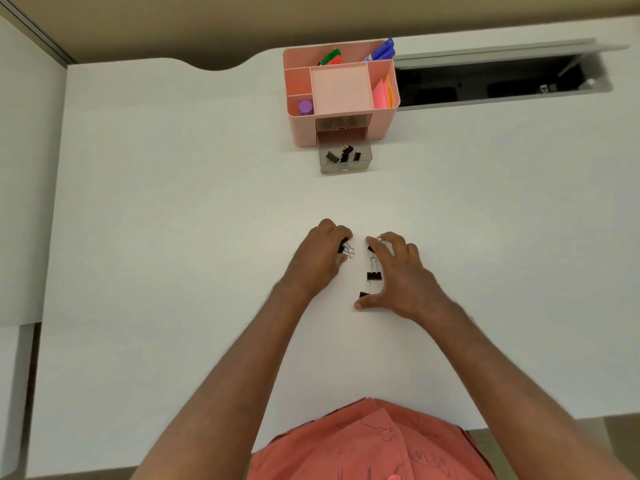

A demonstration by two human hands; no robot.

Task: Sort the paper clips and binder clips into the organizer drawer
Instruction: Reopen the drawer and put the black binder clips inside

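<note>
Both hands were down on the white counter (138, 237), and my left grip (320, 256) was curled tight around a black binder clip (346, 250), its silver wire handles poking out past my fingertips. My right grip (403, 275) was spread wide, thumb and fingers well apart, clamped on nothing, cupped around the loose clips. Nearest me, a binder clip (365, 292) lay just beside my right thumb. Just past it sat a second clip (373, 273), handles pointing away from me. Farther still, a third one (371, 248) was half hidden under my right index finger, touching it; I could not tell whether I had any hold on it. Well beyond my hands, the clear organizer drawer (345, 167) stood pulled out, with several black binder clips (343, 155) piled inside. Behind that rose the pink organizer (301, 129), markers (381, 50) in its back slot, sticky notes (381, 93) at the right, a purple cap (305, 107) at the left.
</note>
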